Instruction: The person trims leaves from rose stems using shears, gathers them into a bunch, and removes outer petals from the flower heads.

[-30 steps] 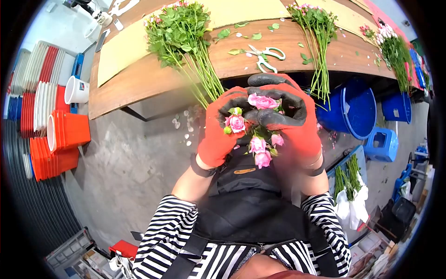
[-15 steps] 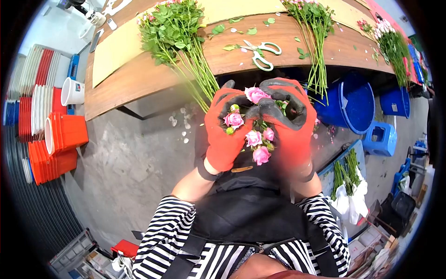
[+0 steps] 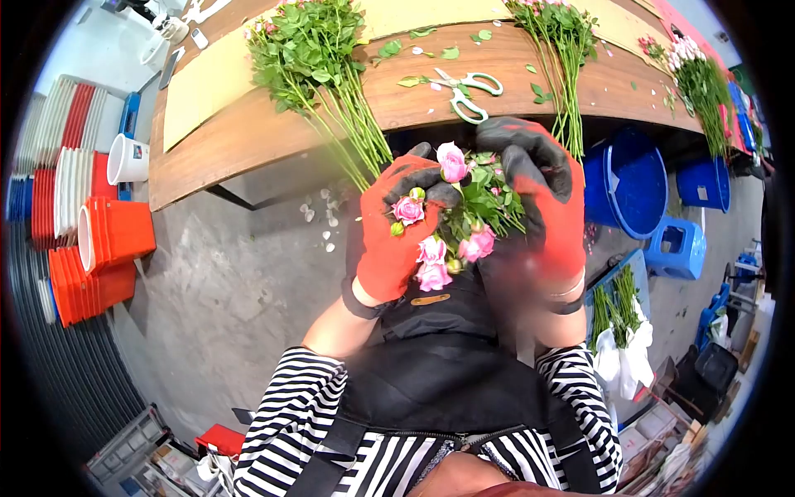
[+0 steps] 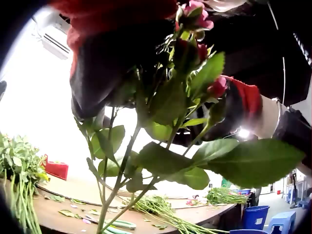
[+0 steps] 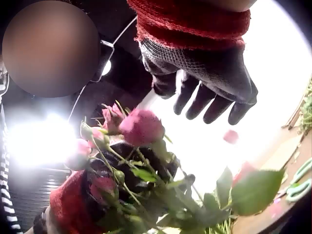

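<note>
In the head view, my left hand (image 3: pixel 391 240), in a red glove with black palm and fingers, grips the stems of a spray of pink roses (image 3: pixel 453 161) in front of the black apron. Several blooms and buds stick out round its fingers. Green leaves (image 4: pixel 263 161) and thin stems hang below it in the left wrist view. My right hand (image 3: pixel 553 195), gloved alike, is just right of the spray. In the right wrist view its black fingers (image 5: pixel 214 108) extend loosely apart above the blooms, holding nothing. A loose pink petal (image 5: pixel 230 136) hangs in the air beneath them.
On the wooden table (image 3: pixel 414 99) lie green-handled scissors (image 3: pixel 468 95), scattered leaves, and rose bunches (image 3: pixel 306 62) with stems over the front edge. Blue buckets (image 3: pixel 627 186) and a blue stool (image 3: pixel 676 248) stand right. Orange crates (image 3: pixel 116 232) are at left.
My right hand has drawn away to the right from the blooms and its fingers have straightened. The spray has shifted in my left hand, and more of its leaves now show between the hands.
</note>
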The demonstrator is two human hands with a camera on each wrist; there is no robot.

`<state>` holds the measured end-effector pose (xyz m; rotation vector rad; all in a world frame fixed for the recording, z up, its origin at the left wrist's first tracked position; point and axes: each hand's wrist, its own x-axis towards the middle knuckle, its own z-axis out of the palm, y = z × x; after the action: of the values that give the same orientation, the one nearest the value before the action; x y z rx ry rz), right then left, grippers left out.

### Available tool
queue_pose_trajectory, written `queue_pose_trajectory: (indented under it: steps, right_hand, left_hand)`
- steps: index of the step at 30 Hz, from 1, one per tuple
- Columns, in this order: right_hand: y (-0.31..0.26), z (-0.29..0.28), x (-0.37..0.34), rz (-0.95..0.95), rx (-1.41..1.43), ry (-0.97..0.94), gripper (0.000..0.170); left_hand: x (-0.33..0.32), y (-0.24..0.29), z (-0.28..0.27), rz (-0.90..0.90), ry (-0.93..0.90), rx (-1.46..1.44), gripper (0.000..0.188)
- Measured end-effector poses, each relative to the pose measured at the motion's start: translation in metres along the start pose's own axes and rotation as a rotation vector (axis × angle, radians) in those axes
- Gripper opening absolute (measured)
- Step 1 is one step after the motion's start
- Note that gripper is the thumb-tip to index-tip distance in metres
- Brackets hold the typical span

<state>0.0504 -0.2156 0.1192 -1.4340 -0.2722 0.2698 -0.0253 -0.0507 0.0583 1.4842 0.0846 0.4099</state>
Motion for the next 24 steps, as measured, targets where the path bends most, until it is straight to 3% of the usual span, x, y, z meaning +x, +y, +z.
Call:
queue_pose_trajectory:
  steps: [3,7,8,11,12,15,16,17,19,24]
  right_hand:
    - [-0.010,0.007,-0.002,-0.068,-0.225,-0.125,0.030]
    - [0.008,0.008,-0.002,-0.126,-0.089,-0.147,0.030]
    - [0.015,0.011,-0.004,-0.053,0.096,-0.121,0.031]
    - [0.017,0.008,-0.006,0.094,0.313,-0.154,0.023]
    - [0.008,0.014,-0.009,0.148,0.432,-0.131,0.020]
    - [0.024,0.000,0.004,0.249,0.336,-0.077,0.020]
    - [0.023,-0.007,0.007,0.164,0.154,-0.071,0.023]
    - [0.026,-0.011,0.010,0.023,0.144,-0.038,0.026]
    - [0.000,-0.014,0.005,0.041,0.002,-0.031,0.031]
    - [-0.043,-0.022,-0.002,-0.412,-0.866,-0.350,0.036]
  left_hand:
    - [0.001,0.009,0.005,-0.019,-0.016,-0.064,0.029]
    - [0.004,0.008,0.003,0.089,-0.075,-0.031,0.027]
    - [0.001,0.014,0.002,-0.056,-0.074,-0.090,0.028]
    - [0.005,0.001,-0.005,0.036,-0.215,-0.143,0.029]
    - [0.002,0.004,-0.004,-0.031,-0.222,-0.252,0.030]
    - [0.008,0.008,-0.002,0.107,-0.256,-0.087,0.032]
    - [0.010,0.005,-0.003,0.161,-0.260,0.005,0.033]
    - [0.011,0.002,-0.004,0.211,-0.256,0.065,0.032]
    - [0.010,-0.002,-0.005,0.306,-0.248,0.186,0.032]
    - [0.004,0.001,0.002,0.346,-0.217,0.409,0.038]
